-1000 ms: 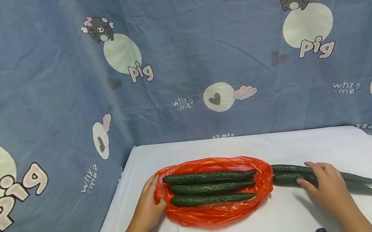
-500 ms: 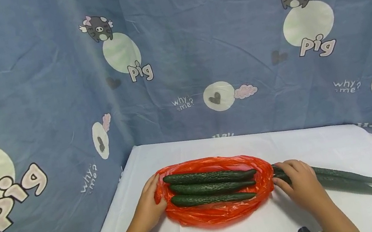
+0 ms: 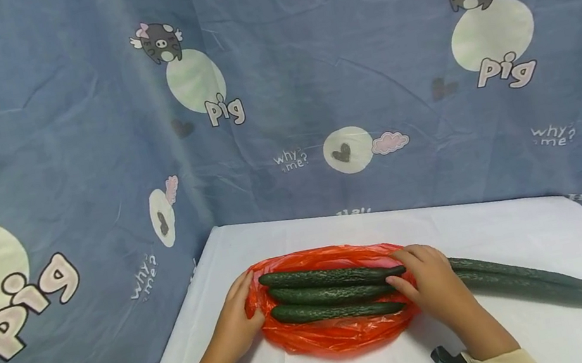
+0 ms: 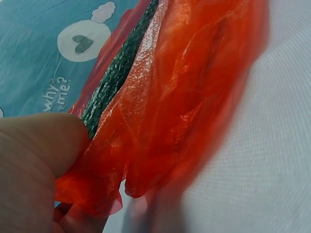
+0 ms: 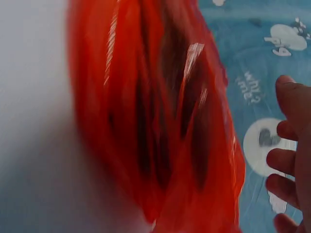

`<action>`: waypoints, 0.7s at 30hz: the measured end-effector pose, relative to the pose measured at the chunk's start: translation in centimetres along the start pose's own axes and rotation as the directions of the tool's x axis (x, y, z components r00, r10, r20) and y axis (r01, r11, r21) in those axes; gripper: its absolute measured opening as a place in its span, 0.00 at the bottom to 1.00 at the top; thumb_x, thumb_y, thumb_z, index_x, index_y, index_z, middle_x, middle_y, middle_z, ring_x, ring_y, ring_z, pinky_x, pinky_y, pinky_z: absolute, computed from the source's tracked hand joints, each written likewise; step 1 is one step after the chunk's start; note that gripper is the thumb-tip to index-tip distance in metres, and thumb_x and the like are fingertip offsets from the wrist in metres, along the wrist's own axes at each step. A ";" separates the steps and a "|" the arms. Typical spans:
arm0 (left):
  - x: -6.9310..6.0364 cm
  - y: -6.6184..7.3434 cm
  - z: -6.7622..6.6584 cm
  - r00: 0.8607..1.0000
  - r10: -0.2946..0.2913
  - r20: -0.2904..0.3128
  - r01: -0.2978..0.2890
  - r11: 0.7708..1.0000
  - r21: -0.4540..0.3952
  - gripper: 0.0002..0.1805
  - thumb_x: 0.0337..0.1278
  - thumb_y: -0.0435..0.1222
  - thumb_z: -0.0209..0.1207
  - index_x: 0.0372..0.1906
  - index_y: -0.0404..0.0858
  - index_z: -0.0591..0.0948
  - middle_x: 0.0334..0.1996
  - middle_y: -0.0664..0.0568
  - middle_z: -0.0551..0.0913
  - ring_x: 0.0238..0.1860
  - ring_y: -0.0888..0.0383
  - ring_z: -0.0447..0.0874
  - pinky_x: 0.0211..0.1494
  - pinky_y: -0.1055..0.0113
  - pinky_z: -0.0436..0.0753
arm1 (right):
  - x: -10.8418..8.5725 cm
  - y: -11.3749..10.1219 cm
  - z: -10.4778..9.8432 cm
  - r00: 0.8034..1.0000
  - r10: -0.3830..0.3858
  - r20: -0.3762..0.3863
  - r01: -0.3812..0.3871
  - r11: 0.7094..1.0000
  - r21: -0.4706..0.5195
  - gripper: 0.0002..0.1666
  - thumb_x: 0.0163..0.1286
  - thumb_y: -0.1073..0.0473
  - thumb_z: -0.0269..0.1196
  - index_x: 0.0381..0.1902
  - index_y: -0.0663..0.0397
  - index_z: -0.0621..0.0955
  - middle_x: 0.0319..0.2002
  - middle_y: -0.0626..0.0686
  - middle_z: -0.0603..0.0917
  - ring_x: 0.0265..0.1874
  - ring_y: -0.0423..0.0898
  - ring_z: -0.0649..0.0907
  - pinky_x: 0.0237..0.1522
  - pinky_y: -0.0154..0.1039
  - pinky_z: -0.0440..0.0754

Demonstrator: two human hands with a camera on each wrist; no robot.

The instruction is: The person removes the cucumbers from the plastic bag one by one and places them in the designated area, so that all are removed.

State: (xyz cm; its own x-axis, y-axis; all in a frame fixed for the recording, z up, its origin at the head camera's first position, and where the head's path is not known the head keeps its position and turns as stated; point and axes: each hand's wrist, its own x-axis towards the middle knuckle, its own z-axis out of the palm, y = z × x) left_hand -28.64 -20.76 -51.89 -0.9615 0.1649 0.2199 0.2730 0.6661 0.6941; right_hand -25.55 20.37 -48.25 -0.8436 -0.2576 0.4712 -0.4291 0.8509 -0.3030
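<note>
A red plastic bag (image 3: 346, 340) lies spread on the white table, with three dark green cucumbers side by side on it, such as the far one (image 3: 324, 277). At the bag's left end my left hand (image 3: 237, 319) grips the edge; the left wrist view shows the crumpled bag (image 4: 184, 87) between thumb and fingers. My right hand (image 3: 433, 281) is over the bag's right end, near the cucumber tips. In the right wrist view its loosely bent fingers (image 5: 283, 162) stand apart from the bag and hold nothing. Whether they touch a cucumber I cannot tell.
Two more cucumbers, a far one (image 3: 549, 275) and a near one (image 3: 552, 292), lie together on the table to the right; their left ends are behind my right hand. A blue printed curtain (image 3: 274, 81) hangs behind the white table (image 3: 505, 216) and along its left.
My right hand has moved left, off the two cucumbers at the right and over the bag's right end. My left hand has kept its grip on the bag's left edge.
</note>
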 end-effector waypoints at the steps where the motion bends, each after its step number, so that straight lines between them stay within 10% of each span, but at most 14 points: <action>1: 0.0 0.0 0.0 1.000 0.001 -0.002 -0.001 1.000 -0.001 0.46 0.56 0.24 0.62 0.82 0.36 0.60 0.81 0.43 0.60 0.81 0.38 0.59 0.79 0.43 0.62 | 0.3 -0.3 0.1 1.000 0.008 0.020 -0.009 1.000 0.010 0.31 0.68 0.46 0.72 0.65 0.54 0.82 0.58 0.56 0.83 0.61 0.60 0.79 0.68 0.66 0.70; 12: -0.4 -0.2 0.2 1.000 -0.015 -0.005 0.015 1.000 -0.013 0.46 0.55 0.25 0.62 0.82 0.35 0.61 0.81 0.43 0.61 0.80 0.39 0.60 0.78 0.44 0.62 | 1.9 -2.0 1.8 0.968 0.108 0.227 -0.118 0.993 0.029 0.37 0.70 0.41 0.69 0.72 0.48 0.77 0.69 0.57 0.78 0.71 0.60 0.75 0.70 0.63 0.74; 21: 0.0 -0.1 0.3 1.000 -0.003 -0.031 0.003 1.000 0.000 0.46 0.55 0.25 0.62 0.82 0.36 0.62 0.80 0.44 0.62 0.80 0.40 0.62 0.78 0.46 0.63 | 3.8 -3.4 2.3 0.957 0.139 0.254 -0.144 0.990 0.000 0.38 0.70 0.41 0.69 0.73 0.50 0.76 0.69 0.57 0.79 0.71 0.60 0.75 0.70 0.64 0.73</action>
State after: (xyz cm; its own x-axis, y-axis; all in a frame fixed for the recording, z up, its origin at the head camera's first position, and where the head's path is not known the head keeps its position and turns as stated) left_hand -28.71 -20.64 -52.13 -0.9608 0.1399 0.2392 0.2700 0.6668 0.6946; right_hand -27.98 15.44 -47.33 -0.9493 -0.2443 0.1979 -0.3030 0.8790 -0.3681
